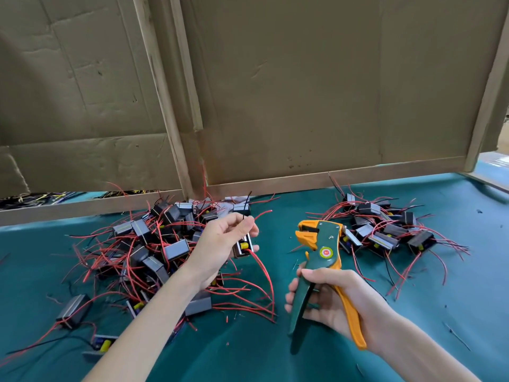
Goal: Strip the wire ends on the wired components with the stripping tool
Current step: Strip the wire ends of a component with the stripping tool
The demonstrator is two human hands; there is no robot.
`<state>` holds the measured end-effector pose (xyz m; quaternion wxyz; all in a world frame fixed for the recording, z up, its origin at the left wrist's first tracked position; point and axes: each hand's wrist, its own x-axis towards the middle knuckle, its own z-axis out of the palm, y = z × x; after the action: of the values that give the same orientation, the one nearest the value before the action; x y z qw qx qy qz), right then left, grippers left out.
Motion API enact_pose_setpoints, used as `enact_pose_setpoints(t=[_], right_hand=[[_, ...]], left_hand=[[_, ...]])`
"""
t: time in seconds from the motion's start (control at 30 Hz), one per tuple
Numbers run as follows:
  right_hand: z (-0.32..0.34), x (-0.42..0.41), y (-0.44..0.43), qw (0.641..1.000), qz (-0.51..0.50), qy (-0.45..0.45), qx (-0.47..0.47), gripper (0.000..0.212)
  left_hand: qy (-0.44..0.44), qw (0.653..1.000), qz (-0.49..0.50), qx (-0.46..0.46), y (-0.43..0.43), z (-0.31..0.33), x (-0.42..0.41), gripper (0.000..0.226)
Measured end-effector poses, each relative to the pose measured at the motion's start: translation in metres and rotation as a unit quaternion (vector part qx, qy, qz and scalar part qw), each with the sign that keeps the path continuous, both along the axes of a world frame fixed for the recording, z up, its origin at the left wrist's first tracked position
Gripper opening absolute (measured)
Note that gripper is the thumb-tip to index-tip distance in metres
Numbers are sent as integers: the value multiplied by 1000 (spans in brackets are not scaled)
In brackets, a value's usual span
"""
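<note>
Fingers (249,223) of the left hand (220,241) pinch a thin black wire (246,208) between thumb and forefinger, standing its end upright. The rest of that hand cradles the small grey box-shaped component with a yellow part (243,245) that the wire belongs to. Its red wire (261,267) trails down below those fingers. The end is probably held up so that the tool can take it cleanly.

To the right of those fingers and apart from them, the right hand (338,301) clasps both handles of the green-and-orange stripping tool (322,252). The handles are spread, and the jaws appear parted and are turned toward the pinched wire without touching it.

Counted, there is one tool and one component in hand, with two wires on it, one black and one red. Two heaps of like components lie on the teal cloth tabletop (303,354): the bigger heap (154,244) left of the pinching fingers, the smaller heap (385,232) beyond the tool-holding fingers. They are likely undone and finished lots kept apart, though which is which cannot be told. Both are too tangled to count.
</note>
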<state>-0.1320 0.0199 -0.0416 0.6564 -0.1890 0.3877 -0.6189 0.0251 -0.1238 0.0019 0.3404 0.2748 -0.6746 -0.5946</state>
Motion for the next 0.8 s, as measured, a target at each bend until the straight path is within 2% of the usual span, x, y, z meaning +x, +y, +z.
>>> enact_pose_setpoints(t=[0.13,0.27,0.57,0.8], right_hand=[[3,-2,4,995,49,63,-64,20],[3,-2,7,983,89,121,-108,21],[9,5,12,973,100,159,-132,30],[13,5,15,970,103,178,-129,21]], left_hand=[[-2,997,12,-77,6,4,6,12],[-9,991,18,-130,14,5,6,22],[-11,992,16,-124,25,8,5,9],[-4,996,-3,-86,28,13,4,17]])
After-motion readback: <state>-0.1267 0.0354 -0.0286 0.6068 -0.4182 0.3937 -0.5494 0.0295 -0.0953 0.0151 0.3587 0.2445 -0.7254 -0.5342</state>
